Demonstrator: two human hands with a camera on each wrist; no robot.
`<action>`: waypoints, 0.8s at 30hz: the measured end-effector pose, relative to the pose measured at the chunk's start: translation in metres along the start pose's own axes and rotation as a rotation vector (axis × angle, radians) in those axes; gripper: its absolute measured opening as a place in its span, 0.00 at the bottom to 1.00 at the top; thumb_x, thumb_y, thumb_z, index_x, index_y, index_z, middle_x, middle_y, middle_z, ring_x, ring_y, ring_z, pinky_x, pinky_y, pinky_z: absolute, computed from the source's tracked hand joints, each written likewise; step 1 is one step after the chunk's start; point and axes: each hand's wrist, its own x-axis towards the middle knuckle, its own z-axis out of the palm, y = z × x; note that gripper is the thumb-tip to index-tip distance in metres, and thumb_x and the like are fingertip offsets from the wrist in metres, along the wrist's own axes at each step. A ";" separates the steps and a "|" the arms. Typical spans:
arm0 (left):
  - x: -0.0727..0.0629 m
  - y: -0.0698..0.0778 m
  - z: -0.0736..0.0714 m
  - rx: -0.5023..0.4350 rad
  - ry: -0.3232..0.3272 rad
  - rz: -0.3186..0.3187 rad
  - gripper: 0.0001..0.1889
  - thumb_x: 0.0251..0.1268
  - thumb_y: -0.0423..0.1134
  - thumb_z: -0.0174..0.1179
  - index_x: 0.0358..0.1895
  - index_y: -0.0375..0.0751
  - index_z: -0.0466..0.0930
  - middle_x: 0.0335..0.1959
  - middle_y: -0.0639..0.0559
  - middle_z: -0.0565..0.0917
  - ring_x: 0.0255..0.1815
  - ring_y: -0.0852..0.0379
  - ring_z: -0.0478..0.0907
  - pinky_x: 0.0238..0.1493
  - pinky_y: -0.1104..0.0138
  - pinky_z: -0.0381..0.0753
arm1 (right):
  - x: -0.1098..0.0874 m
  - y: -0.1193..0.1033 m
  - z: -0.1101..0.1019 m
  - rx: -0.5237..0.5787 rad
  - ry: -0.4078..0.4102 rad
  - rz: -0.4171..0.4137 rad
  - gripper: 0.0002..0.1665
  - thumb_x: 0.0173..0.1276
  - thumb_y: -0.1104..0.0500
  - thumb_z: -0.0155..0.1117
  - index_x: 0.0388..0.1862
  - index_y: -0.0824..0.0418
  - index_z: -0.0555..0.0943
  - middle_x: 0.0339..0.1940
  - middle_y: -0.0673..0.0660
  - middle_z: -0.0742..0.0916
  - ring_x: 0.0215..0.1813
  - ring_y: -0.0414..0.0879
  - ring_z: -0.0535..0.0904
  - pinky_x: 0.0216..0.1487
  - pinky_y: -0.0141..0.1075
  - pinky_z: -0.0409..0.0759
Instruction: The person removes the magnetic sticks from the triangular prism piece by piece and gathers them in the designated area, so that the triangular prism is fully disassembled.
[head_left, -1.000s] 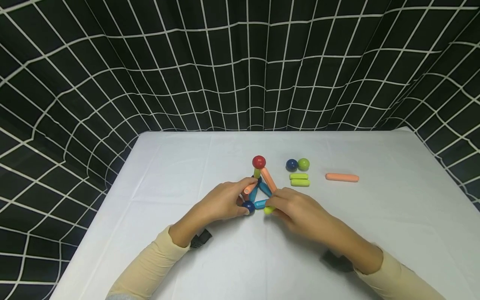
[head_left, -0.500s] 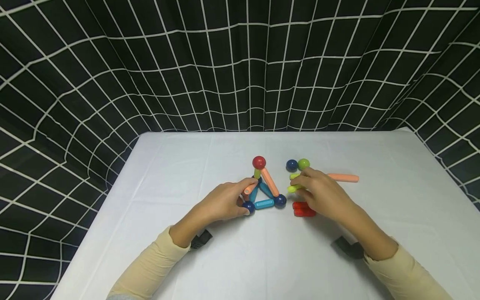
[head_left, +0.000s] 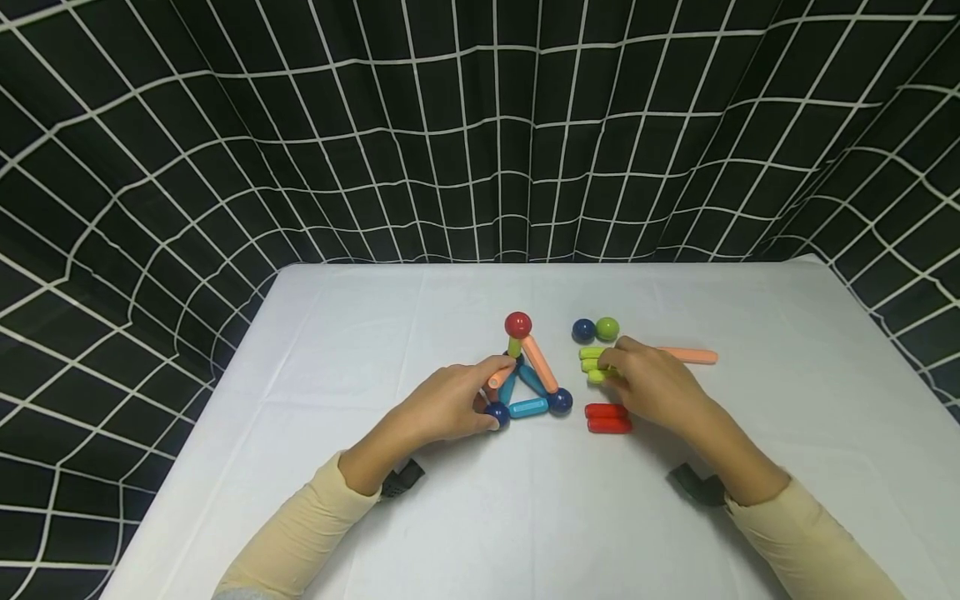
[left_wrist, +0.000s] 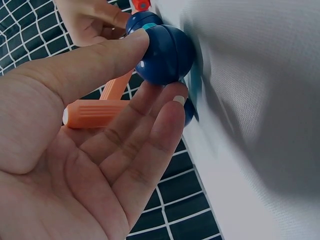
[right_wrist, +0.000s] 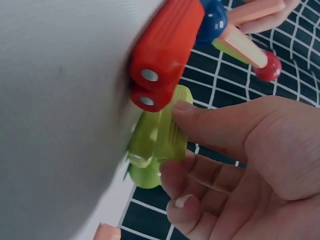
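Note:
My left hand (head_left: 446, 404) holds the dark blue ball (head_left: 497, 414) at the near left corner of a stick-and-ball frame. In the left wrist view, thumb and fingers grip that ball (left_wrist: 167, 55); an orange rod (left_wrist: 97, 114) lies across behind the fingers. Blue rods (head_left: 528, 407) form the frame's triangular base, and a red ball (head_left: 517, 324) tops it. A long orange rod (head_left: 540, 364) slopes down to the right corner ball (head_left: 559, 402). Right of the frame, my right hand (head_left: 656, 387) pinches a short yellow-green rod (right_wrist: 172, 130) beside two similar rods (head_left: 592, 353).
Two red rods (head_left: 608, 418) lie side by side in front of the right hand. Behind the green rods sit a dark blue ball (head_left: 583, 331) and a green ball (head_left: 607, 328). Another orange rod (head_left: 693, 356) is partly behind the right hand. A dark gridded curtain (head_left: 495, 150) surrounds the table.
The right hand has left the frame's right corner and carried the yellow-green rod rightward to the other two. The corner ball and red rods are now uncovered. My left hand stays put.

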 end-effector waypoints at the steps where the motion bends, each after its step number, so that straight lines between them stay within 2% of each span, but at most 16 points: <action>1: 0.000 0.000 0.000 0.001 0.001 -0.001 0.43 0.53 0.35 0.77 0.73 0.45 0.66 0.40 0.55 0.86 0.37 0.61 0.82 0.41 0.63 0.78 | 0.000 0.000 0.001 0.002 -0.001 0.000 0.16 0.56 0.69 0.76 0.45 0.65 0.87 0.35 0.55 0.82 0.33 0.48 0.75 0.32 0.38 0.75; 17: 0.000 0.001 0.000 0.007 0.002 -0.001 0.43 0.52 0.35 0.77 0.73 0.46 0.65 0.40 0.55 0.85 0.36 0.61 0.81 0.42 0.63 0.78 | 0.004 0.005 0.010 0.018 -0.022 0.016 0.15 0.57 0.69 0.75 0.45 0.65 0.86 0.37 0.55 0.81 0.35 0.48 0.75 0.34 0.39 0.77; 24: 0.000 0.000 0.000 0.014 0.002 -0.003 0.43 0.53 0.35 0.77 0.73 0.45 0.66 0.40 0.55 0.85 0.36 0.61 0.81 0.41 0.63 0.78 | 0.004 0.006 0.010 0.023 -0.018 0.016 0.14 0.57 0.71 0.73 0.44 0.65 0.85 0.34 0.55 0.80 0.34 0.48 0.74 0.32 0.38 0.75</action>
